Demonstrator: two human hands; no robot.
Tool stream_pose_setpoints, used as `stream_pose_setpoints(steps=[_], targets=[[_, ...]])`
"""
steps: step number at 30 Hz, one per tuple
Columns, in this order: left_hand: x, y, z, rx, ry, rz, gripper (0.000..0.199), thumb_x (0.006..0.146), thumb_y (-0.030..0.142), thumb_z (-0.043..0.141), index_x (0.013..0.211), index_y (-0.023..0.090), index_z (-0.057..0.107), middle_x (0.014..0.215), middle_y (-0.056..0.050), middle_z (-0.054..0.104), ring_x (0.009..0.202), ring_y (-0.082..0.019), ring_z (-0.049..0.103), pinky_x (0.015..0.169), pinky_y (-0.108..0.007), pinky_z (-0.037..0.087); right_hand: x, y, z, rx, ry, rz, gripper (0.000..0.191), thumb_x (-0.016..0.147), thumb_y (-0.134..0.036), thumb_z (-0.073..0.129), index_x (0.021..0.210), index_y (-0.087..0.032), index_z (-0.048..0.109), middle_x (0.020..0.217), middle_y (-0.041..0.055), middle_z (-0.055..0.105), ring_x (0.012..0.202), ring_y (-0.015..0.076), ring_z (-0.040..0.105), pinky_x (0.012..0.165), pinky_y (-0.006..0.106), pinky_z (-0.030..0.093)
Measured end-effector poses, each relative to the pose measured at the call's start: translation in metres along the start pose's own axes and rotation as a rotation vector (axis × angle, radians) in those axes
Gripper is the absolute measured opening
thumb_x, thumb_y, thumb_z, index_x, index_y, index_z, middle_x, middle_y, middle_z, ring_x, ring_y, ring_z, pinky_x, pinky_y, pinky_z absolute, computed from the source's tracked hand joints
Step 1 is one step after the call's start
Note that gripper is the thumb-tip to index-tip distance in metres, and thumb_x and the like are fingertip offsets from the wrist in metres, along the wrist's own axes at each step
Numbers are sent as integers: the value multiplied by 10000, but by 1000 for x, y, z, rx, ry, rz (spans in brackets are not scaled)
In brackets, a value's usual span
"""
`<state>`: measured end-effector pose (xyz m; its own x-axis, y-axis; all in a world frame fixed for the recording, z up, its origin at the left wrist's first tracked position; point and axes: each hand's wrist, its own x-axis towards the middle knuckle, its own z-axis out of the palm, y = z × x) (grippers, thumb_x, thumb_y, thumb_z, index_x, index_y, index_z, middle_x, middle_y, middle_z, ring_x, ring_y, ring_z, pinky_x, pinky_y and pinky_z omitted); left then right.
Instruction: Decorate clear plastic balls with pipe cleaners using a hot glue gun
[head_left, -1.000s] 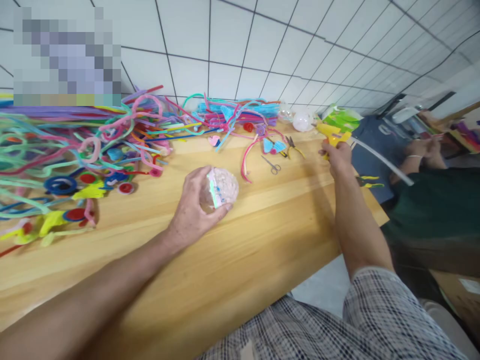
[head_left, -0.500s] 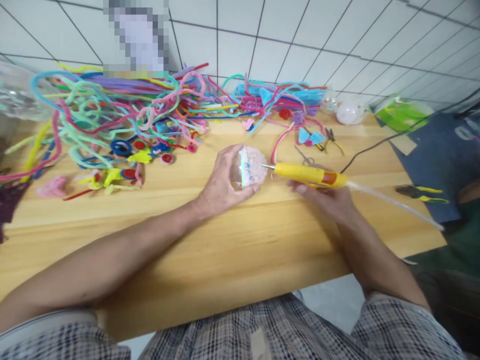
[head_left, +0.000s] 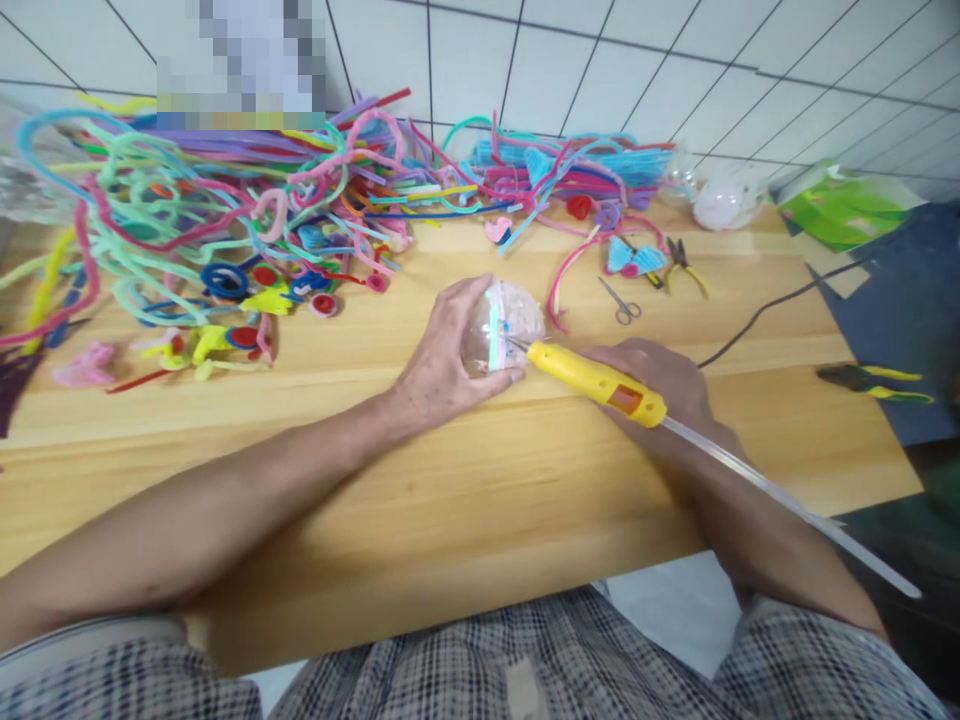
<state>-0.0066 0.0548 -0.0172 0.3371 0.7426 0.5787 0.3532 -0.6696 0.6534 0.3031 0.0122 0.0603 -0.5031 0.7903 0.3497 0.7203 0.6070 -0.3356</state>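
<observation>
My left hand is closed round the left side of a clear plastic ball with a pale band round its middle and small blue bits at the band. In my right hand is a yellow hot glue gun, its metal tip pointing left at the ball's band. Whether the tip touches the ball I cannot tell. A long clear glue stick sticks out of the gun's back end, over my right forearm. The fingers of my right hand are mostly hidden behind the gun.
Tangled pipe cleaners cover the table's back left, and blue pipe cleaners lie at the back. Small scissors, pliers and more pliers lie to the right. A black cord runs off right. Clear balls stand behind.
The glue gun has swung, its tip now lower and further left at the ball's band, its glue stick dropping toward me. My left hand still holds the ball; the view has shifted slightly.
</observation>
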Motion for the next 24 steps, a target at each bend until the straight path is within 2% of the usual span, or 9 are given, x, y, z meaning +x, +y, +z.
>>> stream_pose_setpoints(steps=[3, 5, 10, 13, 18, 24], targets=[[0, 0, 0, -7, -2, 2, 1049, 959, 671, 879, 1770, 309, 320, 1719, -177, 527, 1620, -389, 523, 1373, -601, 464, 0, -3, -3, -50, 95, -163, 297, 1151, -418, 608, 1360, -331, 800, 963, 49, 858, 806, 252, 799, 743, 412, 624], [1, -1, 0, -6, -6, 13, 1049, 962, 688, 871, 1770, 315, 314, 1713, -175, 530, 1617, -386, 527, 1368, -595, 471, 1, -6, -4, -73, 133, -216, 313, 1173, -400, 576, 1389, -319, 787, 955, 59, 851, 791, 254, 782, 709, 416, 592], [2, -1, -1, -7, -19, 35, 1042, 971, 665, 869, 1765, 305, 298, 1709, -185, 528, 1621, -393, 523, 1364, -601, 469, 4, -9, -1, -69, 149, -216, 307, 1189, -420, 573, 1355, -315, 809, 917, 53, 833, 778, 249, 764, 701, 416, 552], [2, -1, -1, -9, -33, 13, 1078, 939, 648, 908, 1765, 311, 303, 1724, -186, 521, 1634, -413, 507, 1378, -626, 446, 4, -9, -1, -110, 164, -252, 302, 1184, -411, 588, 1398, -313, 777, 927, 52, 828, 773, 244, 758, 686, 405, 547], [2, -1, -2, -7, -42, -2, 1069, 948, 667, 893, 1768, 309, 308, 1735, -188, 512, 1643, -405, 499, 1380, -623, 456, 4, -8, -3, -135, 136, -262, 327, 1199, -439, 537, 1374, -306, 779, 924, 48, 816, 759, 234, 742, 683, 400, 548], [1, -2, 0, -14, -12, 42, 1036, 975, 690, 857, 1766, 295, 318, 1718, -189, 530, 1632, -394, 516, 1374, -608, 466, 5, -9, -5, -133, 133, -276, 323, 1201, -376, 522, 1426, -326, 748, 889, 32, 798, 736, 230, 733, 683, 396, 546]])
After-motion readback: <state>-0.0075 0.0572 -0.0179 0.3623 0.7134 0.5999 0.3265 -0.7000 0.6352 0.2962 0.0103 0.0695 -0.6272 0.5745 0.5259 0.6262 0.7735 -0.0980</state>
